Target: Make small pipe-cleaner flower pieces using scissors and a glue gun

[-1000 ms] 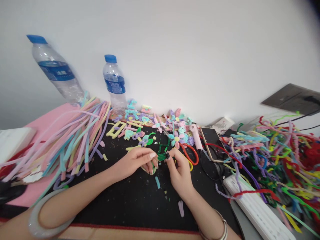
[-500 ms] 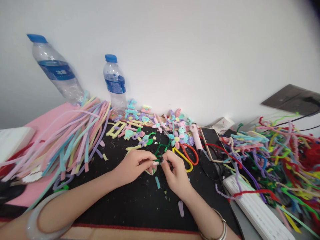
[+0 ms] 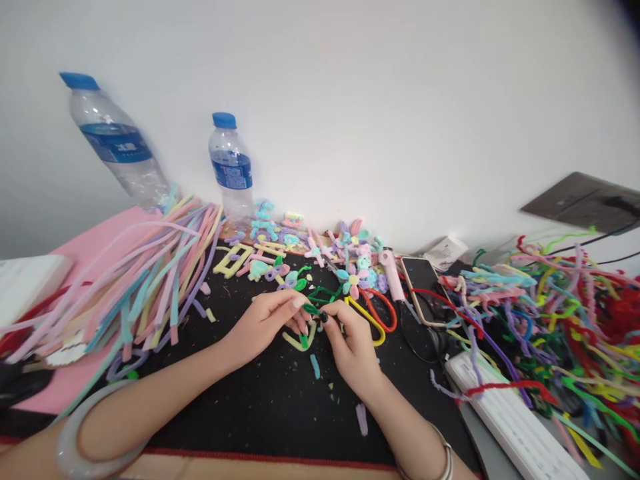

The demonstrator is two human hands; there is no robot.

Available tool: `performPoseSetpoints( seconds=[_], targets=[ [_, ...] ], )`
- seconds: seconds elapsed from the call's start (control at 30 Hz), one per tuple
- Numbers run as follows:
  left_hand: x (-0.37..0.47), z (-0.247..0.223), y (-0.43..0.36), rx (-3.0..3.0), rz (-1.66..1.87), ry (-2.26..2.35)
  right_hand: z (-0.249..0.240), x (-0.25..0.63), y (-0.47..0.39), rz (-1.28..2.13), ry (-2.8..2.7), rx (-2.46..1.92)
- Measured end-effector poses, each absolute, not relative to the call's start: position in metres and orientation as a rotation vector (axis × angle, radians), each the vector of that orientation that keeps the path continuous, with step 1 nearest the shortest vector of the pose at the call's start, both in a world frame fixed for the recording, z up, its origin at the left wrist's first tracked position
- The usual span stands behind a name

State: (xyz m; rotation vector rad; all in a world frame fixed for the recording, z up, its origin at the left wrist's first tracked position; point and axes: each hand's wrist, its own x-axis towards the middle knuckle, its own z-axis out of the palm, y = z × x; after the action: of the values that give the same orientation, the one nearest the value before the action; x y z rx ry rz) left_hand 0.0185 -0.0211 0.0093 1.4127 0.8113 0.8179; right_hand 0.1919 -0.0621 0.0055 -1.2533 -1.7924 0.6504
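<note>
A small dark green pipe cleaner [image 3: 312, 309] is pinched between the fingertips of my left hand [image 3: 269, 325] and my right hand [image 3: 351, 341], over the black mat [image 3: 240, 413]. Both hands are closed on it. Below my left fingers lies a bent pale yellow-green piece [image 3: 291, 341] with a bright green bit beside it. Scissors with red and yellow handles [image 3: 379, 338] rest just beyond my right hand. A pastel pipe-cleaner flower [image 3: 354, 280] lies behind them, near more dark green pipe cleaner.
Pastel pipe cleaners [image 3: 145, 267] are bundled at left. Two plastic bottles, a tilted one [image 3: 120, 143] and an upright one [image 3: 231, 163], stand by the wall. At right are a phone [image 3: 423, 287], a white power strip [image 3: 515, 413] and a tangled multicoloured pile [image 3: 590, 333].
My left hand has shifted slightly left and its fingers have opened out a little, showing more of the green piece and the pale piece below. My right hand stays nearly in place.
</note>
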Motion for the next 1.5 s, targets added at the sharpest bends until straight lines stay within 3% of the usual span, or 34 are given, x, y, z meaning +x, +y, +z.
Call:
performPoseSetpoints(
  seconds=[0.3, 0.57, 0.77, 1.1, 1.27, 1.43, 1.5],
  targets=[
    [0.013, 0.013, -0.021, 1.924, 0.839, 0.960, 0.007, 0.189, -0.066, 0.631, -1.926, -1.179],
    [0.015, 0.001, -0.016, 1.618, 0.712, 0.930, 0.016, 0.201, -0.063, 0.501, -1.994, -1.130],
    [0.013, 0.006, -0.012, 1.444, 0.765, 0.967, 0.020, 0.238, -0.049, 0.164, -1.716, -1.679],
    [0.018, 0.004, -0.018, 1.263, 0.464, 0.697, 0.016, 0.264, -0.047, 0.272, -2.054, -2.211],
    [0.018, 0.007, -0.018, 1.180, 0.488, 0.659, 0.033, 0.274, -0.050, 0.610, -2.028, -2.101],
    [0.015, 0.008, -0.012, 1.147, 0.824, 0.838, 0.054, 0.279, -0.060, 1.550, -1.726, -1.899],
    [0.014, 0.009, -0.010, 1.149, 0.944, 0.901, 0.060, 0.278, -0.064, 1.763, -1.651, -1.777]
  ],
)
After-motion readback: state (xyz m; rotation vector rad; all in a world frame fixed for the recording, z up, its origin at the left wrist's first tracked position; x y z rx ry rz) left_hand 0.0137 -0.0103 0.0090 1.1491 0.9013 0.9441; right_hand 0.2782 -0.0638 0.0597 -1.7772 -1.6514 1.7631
